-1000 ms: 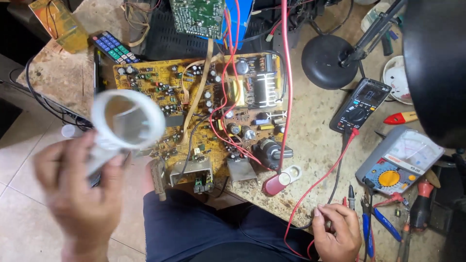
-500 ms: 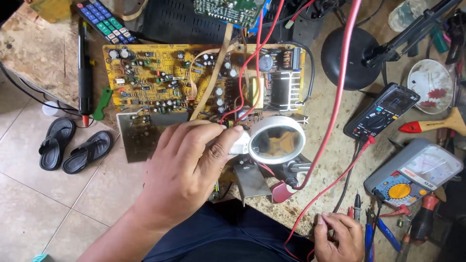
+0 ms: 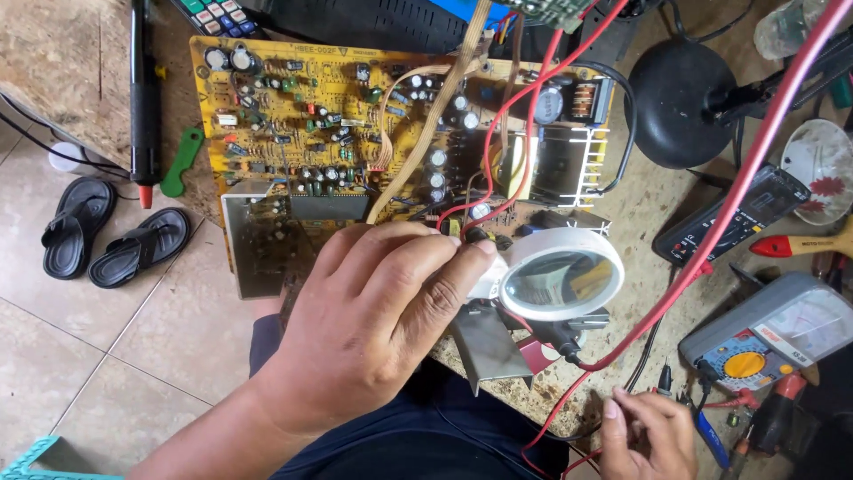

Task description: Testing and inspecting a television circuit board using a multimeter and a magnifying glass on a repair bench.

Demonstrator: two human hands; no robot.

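My left hand (image 3: 378, 311) grips the handle of a white round magnifying glass (image 3: 562, 276) and holds its lens over the lower right part of a yellow circuit board (image 3: 302, 116) crowded with small components. Red wires (image 3: 711, 231) cross the board and run down past the lens. My right hand (image 3: 644, 431) rests at the bench's front edge, fingers pinched on a thin black probe (image 3: 664, 378) beside the red lead.
A black lamp base (image 3: 680, 102) stands behind the board. A black digital meter (image 3: 733, 227) and a grey analog meter (image 3: 769, 333) lie at right with small tools. A remote (image 3: 209, 13) sits at the back left. Black sandals (image 3: 107, 236) rest on the tiled floor.
My left hand carried the magnifying glass from the left side, near the camera, across to the board's lower right. My right hand stayed near the bench's front edge.
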